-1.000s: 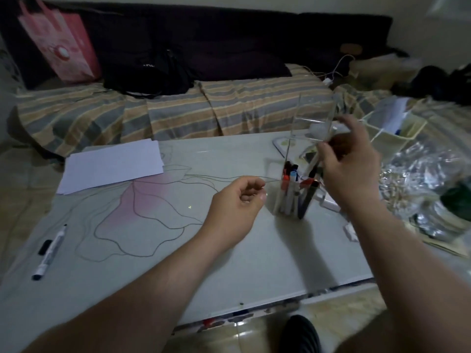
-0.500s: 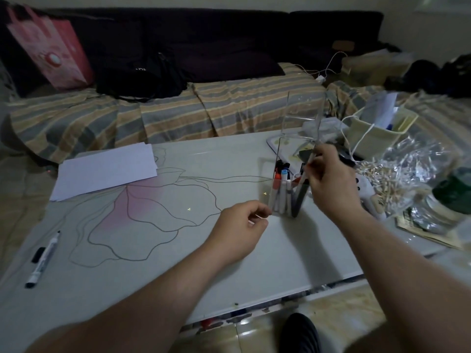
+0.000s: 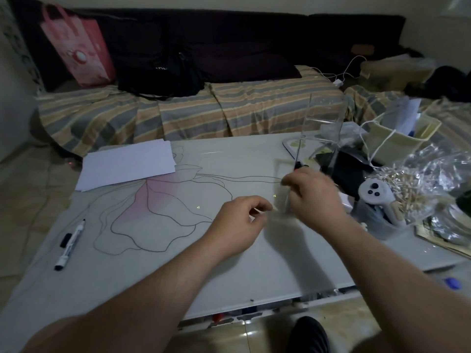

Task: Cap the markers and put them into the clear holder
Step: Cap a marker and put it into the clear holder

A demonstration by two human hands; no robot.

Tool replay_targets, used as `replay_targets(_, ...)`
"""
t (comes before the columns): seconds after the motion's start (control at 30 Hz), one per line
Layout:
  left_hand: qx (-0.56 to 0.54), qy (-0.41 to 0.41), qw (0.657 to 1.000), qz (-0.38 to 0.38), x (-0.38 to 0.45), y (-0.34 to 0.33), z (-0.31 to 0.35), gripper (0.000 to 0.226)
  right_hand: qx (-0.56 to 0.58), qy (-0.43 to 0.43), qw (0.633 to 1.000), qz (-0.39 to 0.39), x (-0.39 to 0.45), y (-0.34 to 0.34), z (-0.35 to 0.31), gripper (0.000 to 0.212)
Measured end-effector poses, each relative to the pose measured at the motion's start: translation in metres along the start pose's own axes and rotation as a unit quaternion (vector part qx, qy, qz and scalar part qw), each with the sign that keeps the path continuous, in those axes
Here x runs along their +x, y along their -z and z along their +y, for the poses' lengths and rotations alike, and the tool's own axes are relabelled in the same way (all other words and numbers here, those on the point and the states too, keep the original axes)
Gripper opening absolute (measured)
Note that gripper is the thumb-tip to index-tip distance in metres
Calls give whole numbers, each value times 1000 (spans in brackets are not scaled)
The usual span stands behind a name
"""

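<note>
Smooth white tabletop (image 3: pixel 153 263), clear angular holder (image 3: pixel 323 115)

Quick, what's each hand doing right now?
Left hand: fingers loosely curled, holding nothing visible.
Right hand: blurred in front of the holder; cannot tell if it holds anything.

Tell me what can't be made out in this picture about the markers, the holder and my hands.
- Markers in the clear holder, head view: the right hand covers them, so no count or cap check.
- Right hand: motion-blurred; whether it grips anything cannot be told.
- Left hand: curled fingers hide whether they pinch something.
- Marker at the table's left: tip too small to judge; a black cap lies beside it.
</note>
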State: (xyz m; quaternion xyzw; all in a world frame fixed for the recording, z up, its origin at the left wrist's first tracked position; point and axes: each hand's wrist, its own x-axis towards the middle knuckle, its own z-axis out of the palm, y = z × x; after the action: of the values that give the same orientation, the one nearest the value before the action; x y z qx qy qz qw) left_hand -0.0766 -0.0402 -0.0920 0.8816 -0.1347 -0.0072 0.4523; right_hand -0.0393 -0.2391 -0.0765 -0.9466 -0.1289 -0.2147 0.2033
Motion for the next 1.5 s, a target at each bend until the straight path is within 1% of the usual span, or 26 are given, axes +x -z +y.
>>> replay_targets(0.1, 42, 12, 998, 33, -4, 25, -18, 15, 61, 58, 985, -149, -8, -29, -43, 30)
replay_targets(0.17, 93, 32, 994, 56, -7, 50, -39, 15, 62, 54, 977, -198, -9, -50, -63, 36)
replay_targets(0.23, 134, 79, 983, 94, -13, 83, -66, 17, 52, 37, 973, -220, -6, -66, -75, 42)
replay_targets(0.3, 179, 144, 963, 139, -26, 124, -104, 18, 49, 31, 969, -241, -2, -78, -83, 43)
replay_targets(0.4, 266, 247, 912, 190, -61, 184, -169, 23, 57, 53, 963, -259, 3, -96, -99, 42)
replay_targets(0.47, 275, 309, 887, 206, -87, 208, -199, 27, 61, 68, 957, -274, 2, -104, -112, 42)
replay_targets(0.5, 273, 323, 882, 208, -97, 214, -209, 29, 61, 75, 955, -281, 1, -108, -117, 42)
replay_targets(0.57, 258, 336, 883, 202, -109, 218, -224, 32, 59, 83, 950, -296, -3, -113, -128, 42)
replay_targets(0.63, 239, 341, 887, 199, -111, 215, -232, 31, 57, 89, 945, -309, -5, -117, -137, 41)
replay_targets(0.73, 223, 342, 885, 225, -106, 202, -232, 31, 54, 91, 942, -317, -5, -124, -143, 41)
replay_targets(0.77, 216, 333, 888, 231, -102, 194, -228, 29, 53, 91, 941, -321, -5, -127, -144, 41)
replay_targets(0.83, 199, 308, 905, 216, -91, 173, -213, 25, 46, 93, 935, -340, -8, -133, -145, 42)
replay_targets(0.97, 212, 202, 949, 121, -69, 113, -178, 23, 19, 101, 918, -384, -14, -145, -144, 45)
replay_targets(1.03, 206, 141, 964, 91, -63, 86, -166, 34, 25, 96, 918, -384, -16, -150, -143, 45)
replay_targets(1.1, 212, 98, 969, 74, -60, 68, -157, 50, 55, 72, 924, -371, -17, -154, -143, 43)
replay_targets(1.17, 196, 96, 973, 80, -59, 61, -145, 53, 100, 21, 931, -351, -18, -157, -144, 34)
replay_targets(1.23, 160, 130, 974, 94, -59, 58, -136, 50, 148, -33, 928, -340, -20, -157, -146, 29)
replay_targets(1.27, 139, 150, 973, 102, -59, 57, -133, 49, 163, -40, 926, -339, -21, -157, -147, 30)
replay_targets(1.37, 118, 170, 969, 137, -58, 57, -136, 37, 168, 0, 924, -345, -23, -155, -148, 30)
replay_targets(1.43, 101, 185, 966, 147, -55, 57, -141, 31, 140, 32, 927, -348, -24, -156, -148, 21)
replay_targets(1.5, 80, 201, 966, 141, -52, 58, -142, 27, 103, 31, 932, -345, -22, -156, -147, 13)
